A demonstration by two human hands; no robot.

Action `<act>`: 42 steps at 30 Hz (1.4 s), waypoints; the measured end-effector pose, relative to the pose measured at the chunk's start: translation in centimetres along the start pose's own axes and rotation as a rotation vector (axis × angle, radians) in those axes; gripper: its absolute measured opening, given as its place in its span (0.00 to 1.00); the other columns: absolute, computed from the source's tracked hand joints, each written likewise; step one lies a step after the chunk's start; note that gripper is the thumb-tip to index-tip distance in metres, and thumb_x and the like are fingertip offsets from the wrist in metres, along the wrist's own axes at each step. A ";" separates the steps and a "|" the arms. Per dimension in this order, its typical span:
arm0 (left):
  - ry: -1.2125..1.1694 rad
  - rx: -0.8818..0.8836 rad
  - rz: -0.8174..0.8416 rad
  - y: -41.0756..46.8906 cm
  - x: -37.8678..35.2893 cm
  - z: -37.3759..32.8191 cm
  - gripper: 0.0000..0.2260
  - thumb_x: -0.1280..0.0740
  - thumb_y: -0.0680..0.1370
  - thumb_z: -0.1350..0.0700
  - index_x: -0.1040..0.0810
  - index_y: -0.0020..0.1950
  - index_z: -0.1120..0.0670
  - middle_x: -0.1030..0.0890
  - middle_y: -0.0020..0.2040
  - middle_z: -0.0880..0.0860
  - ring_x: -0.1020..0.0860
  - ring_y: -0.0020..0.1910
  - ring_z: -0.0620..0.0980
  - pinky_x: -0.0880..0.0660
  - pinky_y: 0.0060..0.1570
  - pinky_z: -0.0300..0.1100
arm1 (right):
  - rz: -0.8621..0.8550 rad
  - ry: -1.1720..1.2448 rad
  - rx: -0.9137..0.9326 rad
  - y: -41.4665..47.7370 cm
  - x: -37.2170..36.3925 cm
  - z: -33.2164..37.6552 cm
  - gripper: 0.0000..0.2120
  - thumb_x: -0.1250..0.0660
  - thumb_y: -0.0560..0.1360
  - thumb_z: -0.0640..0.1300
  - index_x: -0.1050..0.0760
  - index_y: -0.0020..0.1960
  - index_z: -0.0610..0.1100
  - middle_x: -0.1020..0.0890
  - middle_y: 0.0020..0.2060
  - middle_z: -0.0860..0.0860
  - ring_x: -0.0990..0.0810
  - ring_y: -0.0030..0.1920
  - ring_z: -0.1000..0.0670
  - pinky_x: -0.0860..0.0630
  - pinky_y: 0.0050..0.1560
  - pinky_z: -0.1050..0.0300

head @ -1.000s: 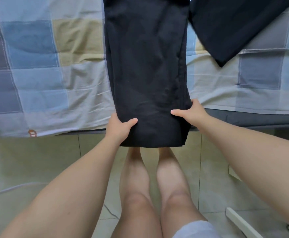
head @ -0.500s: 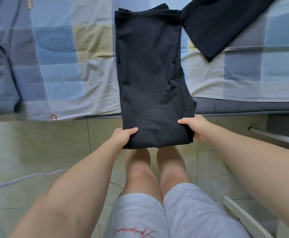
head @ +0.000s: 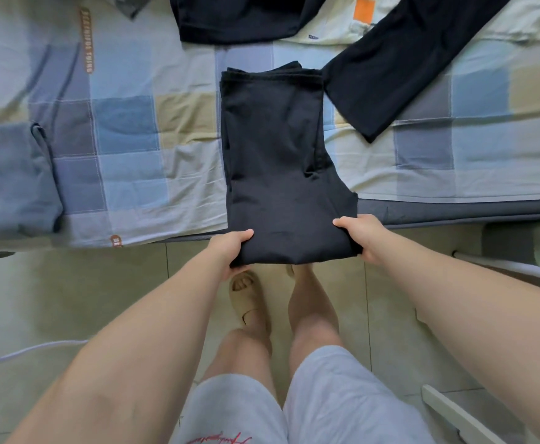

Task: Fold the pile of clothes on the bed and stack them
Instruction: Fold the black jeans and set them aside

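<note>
at bed edge point(head: 454, 213), left hand point(head: 228, 248), right hand point(head: 363, 238) gripping black trousers point(head: 278, 161)

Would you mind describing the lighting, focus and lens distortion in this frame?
Head view: soft, even light, no glare; the black garment, gripped by the left hand and right hand, is so dark its folds barely show; the wide lens bows the bed edge and stretches the forearms; centre sharp, corners slightly softer.

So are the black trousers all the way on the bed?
No, the black trousers stick out past the bed edge, gripped by the left hand and right hand.
</note>
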State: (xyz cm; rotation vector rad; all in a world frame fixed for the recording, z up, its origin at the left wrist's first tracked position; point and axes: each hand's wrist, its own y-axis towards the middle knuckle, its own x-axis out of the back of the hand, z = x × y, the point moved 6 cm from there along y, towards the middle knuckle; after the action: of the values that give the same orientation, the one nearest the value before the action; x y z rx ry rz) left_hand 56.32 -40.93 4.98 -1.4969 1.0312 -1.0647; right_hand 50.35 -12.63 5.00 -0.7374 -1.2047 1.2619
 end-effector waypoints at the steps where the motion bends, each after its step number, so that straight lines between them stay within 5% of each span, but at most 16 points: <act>1: -0.024 0.000 0.008 0.1 0.0 -0.1 0.16 0.26 0.76 0.54 0.24 0.62 0.55 0.19 0.55 0.54 0.19 0.49 0.54 0.20 0.36 0.45 | -0.012 0.011 0.008 -0.1 -0.1 0.0 0.19 0.27 0.75 0.44 0.24 0.63 0.40 0.17 0.57 0.44 0.17 0.54 0.41 0.20 0.59 0.43; 8: -0.292 -0.081 0.037 0.3 0.3 -3.4 0.10 0.31 0.79 0.58 0.24 0.60 0.56 0.19 0.50 0.55 0.20 0.42 0.50 0.22 0.27 0.38 | -0.034 0.227 0.051 -0.9 -0.9 3.0 0.17 0.28 0.75 0.43 0.25 0.63 0.44 0.19 0.56 0.46 0.19 0.53 0.45 0.20 0.42 0.51; 12: -0.341 -0.190 0.011 0.6 0.4 -8.4 0.08 0.32 0.80 0.57 0.23 0.58 0.56 0.18 0.51 0.55 0.19 0.38 0.49 0.20 0.33 0.41 | 0.003 0.380 0.135 -0.3 -1.4 8.6 0.22 0.29 0.76 0.40 0.30 0.68 0.49 0.23 0.60 0.45 0.20 0.56 0.43 0.18 0.41 0.51; 15: -0.413 -0.226 0.013 0.9 -0.2 -12.7 0.12 0.32 0.80 0.53 0.23 0.62 0.53 0.17 0.55 0.54 0.16 0.45 0.49 0.20 0.37 0.43 | 0.036 0.405 0.168 0.7 -1.5 13.2 0.08 0.33 0.79 0.38 0.22 0.56 0.45 0.23 0.57 0.43 0.20 0.51 0.43 0.18 0.34 0.55; 18: -0.450 -0.284 0.034 1.0 -1.2 -17.1 0.13 0.34 0.81 0.46 0.24 0.63 0.51 0.16 0.53 0.54 0.16 0.50 0.50 0.22 0.42 0.44 | 0.070 0.448 0.166 2.7 -1.4 17.3 0.08 0.32 0.78 0.42 0.22 0.57 0.43 0.19 0.55 0.41 0.16 0.47 0.43 0.17 0.40 0.52; 22: -0.416 -0.382 0.040 2.1 -2.7 -22.5 0.20 0.41 0.81 0.35 0.28 0.65 0.47 0.15 0.53 0.53 0.19 0.55 0.52 0.25 0.47 0.46 | 0.102 0.380 0.199 6.1 -1.6 22.6 0.23 0.36 0.79 0.58 0.27 0.68 0.46 0.15 0.51 0.41 0.15 0.52 0.44 0.18 0.47 0.48; 27: -0.251 -0.480 -0.036 6.1 -4.4 -27.4 0.21 0.42 0.82 0.36 0.30 0.69 0.47 0.18 0.60 0.49 0.23 0.60 0.51 0.27 0.58 0.49 | 0.141 0.194 0.246 11.8 -2.6 26.5 0.29 0.41 0.78 0.66 0.28 0.72 0.51 0.13 0.52 0.51 0.19 0.59 0.49 0.23 0.55 0.48; 31: -0.031 -0.676 -0.102 9.6 -6.2 -28.4 0.34 0.32 0.80 0.47 0.44 0.81 0.49 0.28 0.74 0.45 0.29 0.70 0.44 0.33 0.72 0.48 | 0.216 0.059 0.339 14.6 -4.5 26.6 0.32 0.37 0.80 0.60 0.43 0.80 0.55 0.31 0.75 0.58 0.35 0.75 0.54 0.38 0.75 0.46; 34: 0.513 -0.841 -0.221 11.8 -7.6 -27.7 0.45 0.30 0.76 0.43 0.58 0.82 0.45 0.36 0.79 0.46 0.36 0.76 0.48 0.38 0.75 0.51 | 0.154 -0.497 0.567 16.0 -6.6 25.5 0.38 0.38 0.80 0.58 0.57 0.81 0.60 0.50 0.81 0.58 0.51 0.81 0.51 0.51 0.80 0.44; 37: 0.878 -0.938 -0.446 13.3 -8.3 -27.3 0.48 0.29 0.76 0.41 0.61 0.82 0.48 0.28 0.71 0.57 0.29 0.69 0.57 0.34 0.69 0.51 | -0.049 -1.048 0.756 18.1 -8.1 24.0 0.39 0.42 0.79 0.65 0.63 0.80 0.60 0.64 0.81 0.53 0.63 0.80 0.43 0.55 0.79 0.38; 42: 0.793 -1.024 -0.445 15.2 -8.2 -28.0 0.53 0.24 0.73 0.44 0.61 0.82 0.50 0.33 0.77 0.46 0.32 0.72 0.50 0.34 0.70 0.49 | -0.151 -1.173 0.822 21.3 -8.4 22.9 0.39 0.48 0.78 0.71 0.64 0.80 0.60 0.67 0.80 0.50 0.60 0.80 0.38 0.53 0.78 0.38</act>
State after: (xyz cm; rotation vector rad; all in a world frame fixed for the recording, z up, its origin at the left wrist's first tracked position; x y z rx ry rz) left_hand 25.92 -41.96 -7.47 -2.2321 2.0678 -1.6318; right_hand 23.18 -20.46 -10.86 0.8118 -1.3687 1.9209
